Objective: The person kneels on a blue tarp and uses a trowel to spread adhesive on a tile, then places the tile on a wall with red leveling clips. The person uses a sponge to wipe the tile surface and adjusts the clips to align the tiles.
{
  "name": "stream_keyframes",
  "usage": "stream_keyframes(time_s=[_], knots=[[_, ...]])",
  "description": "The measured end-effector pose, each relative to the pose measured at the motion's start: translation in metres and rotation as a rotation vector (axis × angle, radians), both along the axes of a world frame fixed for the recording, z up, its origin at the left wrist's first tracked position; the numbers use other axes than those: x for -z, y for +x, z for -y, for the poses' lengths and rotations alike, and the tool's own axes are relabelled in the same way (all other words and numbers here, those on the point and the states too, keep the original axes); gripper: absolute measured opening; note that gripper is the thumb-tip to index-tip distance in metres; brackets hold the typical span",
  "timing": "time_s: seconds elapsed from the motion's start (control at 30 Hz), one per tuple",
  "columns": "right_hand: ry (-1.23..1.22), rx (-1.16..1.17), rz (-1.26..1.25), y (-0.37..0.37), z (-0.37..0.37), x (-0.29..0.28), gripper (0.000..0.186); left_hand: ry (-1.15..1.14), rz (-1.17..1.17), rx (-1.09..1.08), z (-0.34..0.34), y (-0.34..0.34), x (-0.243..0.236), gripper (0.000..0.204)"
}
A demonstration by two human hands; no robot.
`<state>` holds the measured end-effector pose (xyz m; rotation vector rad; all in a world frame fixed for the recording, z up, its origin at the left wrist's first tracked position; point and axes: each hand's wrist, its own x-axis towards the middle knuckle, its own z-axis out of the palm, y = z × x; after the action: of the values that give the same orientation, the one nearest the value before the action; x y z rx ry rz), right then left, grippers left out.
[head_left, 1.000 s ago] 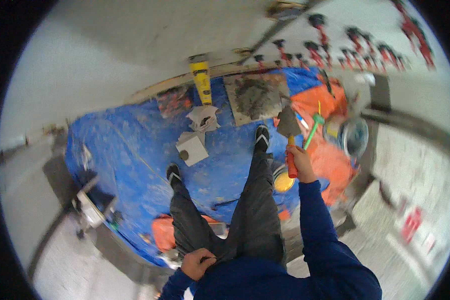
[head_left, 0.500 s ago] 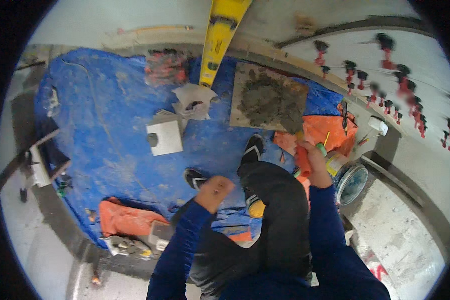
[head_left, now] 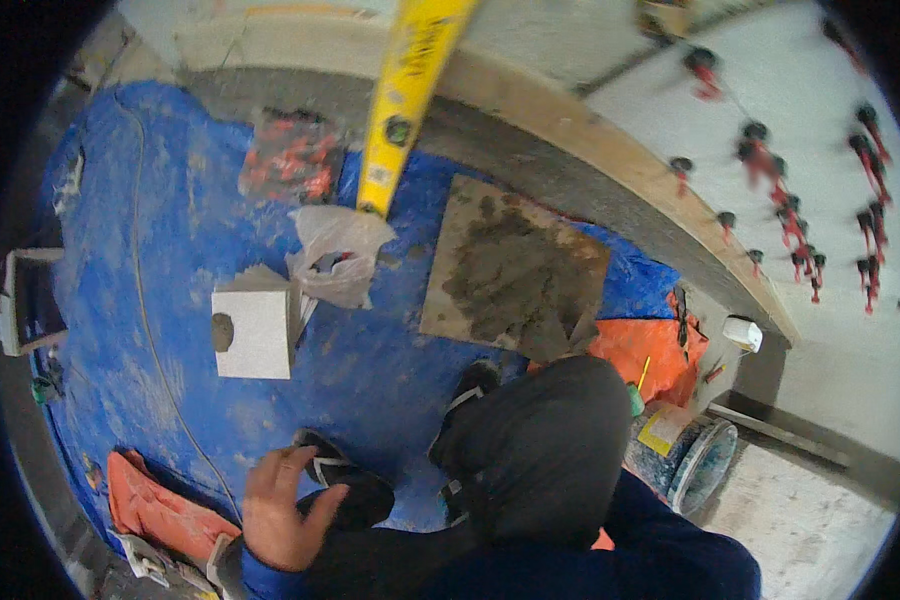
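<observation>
Your left hand, lower left of frame, fingers spread and empty. Right hand hidden behind knee; cannot tell. Nearest white tile: likely rigid, brittle; grip by edges.

Rough grey mortar on seemingly wooden board; crinkled blue plastic tarp.

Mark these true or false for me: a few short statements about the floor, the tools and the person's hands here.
1. A yellow spirit level leans over the blue tarp. True.
2. The board carries grey mortar. True.
3. The left hand grips a trowel. False: it is empty, fingers spread, near the left shoe.
4. The white tile piece lies on the board. False: it lies on the tarp, apart from it.
5. The right hand shows. False: it is hidden.
</observation>
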<state>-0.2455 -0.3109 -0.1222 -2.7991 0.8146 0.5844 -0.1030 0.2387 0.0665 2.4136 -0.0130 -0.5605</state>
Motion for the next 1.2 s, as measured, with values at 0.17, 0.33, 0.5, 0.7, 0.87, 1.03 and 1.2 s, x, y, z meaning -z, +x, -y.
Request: stream_keyframes(time_s=[0.17, 0.33, 0.5, 0.7, 0.87, 1.03, 1.2], knots=[[-0.004, 0.13, 0.025, 0.025, 0.018, 0.061, 0.049, -0.079, 0.075, -0.111, 0.013, -0.025, 0.005, 0.045], [0.034, 0.207, -0.035, 0.065, 0.055, 0.057, 0.057, 0.071, 0.047, -0.123, 0.039, -0.049, -0.005, 0.04], [0.066, 0.191, 0.237, 0.056, 0.096, 0.046, 0.061, 0.118, 0.421, -0.204, 0.029, -0.1, -0.077, 0.029], [0.59, -0.021, 0.556, 0.087, 0.1, -0.045, 0.033, -0.138, 0.612, -0.917, -0.05, -0.175, -0.08, 0.024], [0.514, -0.584, 0.455, 0.202, 0.004, -0.175, 0.03, -0.433, 0.491, -1.108, -0.125, -0.174, 0.001, 0.027], [0.495, -0.844, 0.474, 0.259, -0.167, -0.235, 0.027, -0.28, 0.338, -1.016, -0.181, -0.119, 0.099, 0.024], [0.455, -1.054, 0.392, 0.31, -0.288, -0.203, 0.032, -0.116, 0.313, -0.907, -0.215, -0.073, 0.195, 0.025]])
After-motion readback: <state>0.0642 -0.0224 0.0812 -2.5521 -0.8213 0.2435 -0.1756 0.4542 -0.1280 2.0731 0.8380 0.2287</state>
